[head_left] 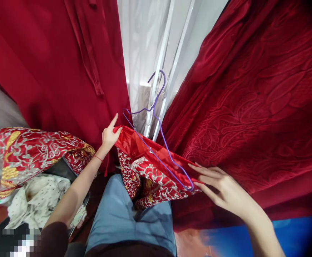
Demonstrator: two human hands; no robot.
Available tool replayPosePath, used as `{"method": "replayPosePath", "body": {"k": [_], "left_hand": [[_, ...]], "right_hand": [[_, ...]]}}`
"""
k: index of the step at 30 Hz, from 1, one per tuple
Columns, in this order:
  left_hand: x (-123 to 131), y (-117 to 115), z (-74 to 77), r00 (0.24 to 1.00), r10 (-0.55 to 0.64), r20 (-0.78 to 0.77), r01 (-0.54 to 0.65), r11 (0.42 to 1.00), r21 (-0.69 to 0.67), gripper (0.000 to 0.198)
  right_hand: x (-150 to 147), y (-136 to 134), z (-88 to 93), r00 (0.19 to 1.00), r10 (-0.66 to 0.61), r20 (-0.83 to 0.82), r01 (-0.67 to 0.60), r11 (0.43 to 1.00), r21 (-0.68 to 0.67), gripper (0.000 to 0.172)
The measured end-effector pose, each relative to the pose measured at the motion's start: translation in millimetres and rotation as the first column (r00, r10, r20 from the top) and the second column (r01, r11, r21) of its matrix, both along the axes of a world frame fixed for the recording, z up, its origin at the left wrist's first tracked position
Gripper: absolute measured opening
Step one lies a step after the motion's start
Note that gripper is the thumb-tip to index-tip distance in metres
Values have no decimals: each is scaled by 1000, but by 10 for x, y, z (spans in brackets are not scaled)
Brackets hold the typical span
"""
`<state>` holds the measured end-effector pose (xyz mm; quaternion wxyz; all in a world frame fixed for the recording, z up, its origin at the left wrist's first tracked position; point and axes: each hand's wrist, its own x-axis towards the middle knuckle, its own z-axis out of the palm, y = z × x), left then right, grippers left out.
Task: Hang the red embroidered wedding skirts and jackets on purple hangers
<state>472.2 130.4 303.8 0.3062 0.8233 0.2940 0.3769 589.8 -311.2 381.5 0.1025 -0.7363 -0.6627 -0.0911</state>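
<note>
A red embroidered skirt (162,175), with silver and gold patterning and a plain red lining, is stretched between my hands above my lap. My left hand (109,136) pinches one end of its waistband, the index finger pointing up. The other end of the waistband is gripped by my right hand (220,184), fingers extended along the edge and thumb below. A purple hanger (168,147) lies across the opening at the waist, its hook pointing up and away from me. The hanger's right corner is close to my right fingertips, and a small white tag shows inside the lining.
Another red embroidered cloth (43,151) lies at the left, above a white dotted cloth (41,196). Dark red fabric (45,46) hangs at the left, and patterned red fabric (252,107) at the right. White poles (163,53) stand between them. Something blue (273,237) covers the floor at lower right.
</note>
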Motion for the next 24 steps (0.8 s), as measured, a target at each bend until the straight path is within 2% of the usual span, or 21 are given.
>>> {"method": "replayPosePath", "body": {"k": [2, 4, 7, 10, 14, 19, 24], "left_hand": [[-39, -88, 62, 987, -25, -159, 65, 966, 252, 59], [-14, -147, 77, 964, -46, -263, 162, 884, 439, 52], [111, -212, 45, 945, -94, -314, 269, 769, 579, 47], [230, -271, -18, 935, -172, -310, 338, 699, 631, 44], [255, -308, -110, 922, -232, -309, 381, 684, 622, 52], [127, -307, -187, 937, -217, -275, 347, 686, 640, 49], [-47, -323, -238, 966, -127, -224, 241, 755, 610, 46]], "right_hand": [[-62, -72, -41, 999, -15, 50, 15, 1000, -1, 23], [-103, -138, -62, 998, -30, 54, 30, 999, -14, 27], [-153, -212, -20, 999, -49, 4, 49, 998, -36, 31], [-219, -261, 66, 996, -70, -62, 66, 996, -56, 31], [-301, -303, 147, 986, -101, -133, 95, 994, -54, 28], [-341, -299, 165, 968, -106, -226, 100, 994, -37, 27], [-370, -288, 148, 938, -97, -333, 81, 995, -63, 25]]}}
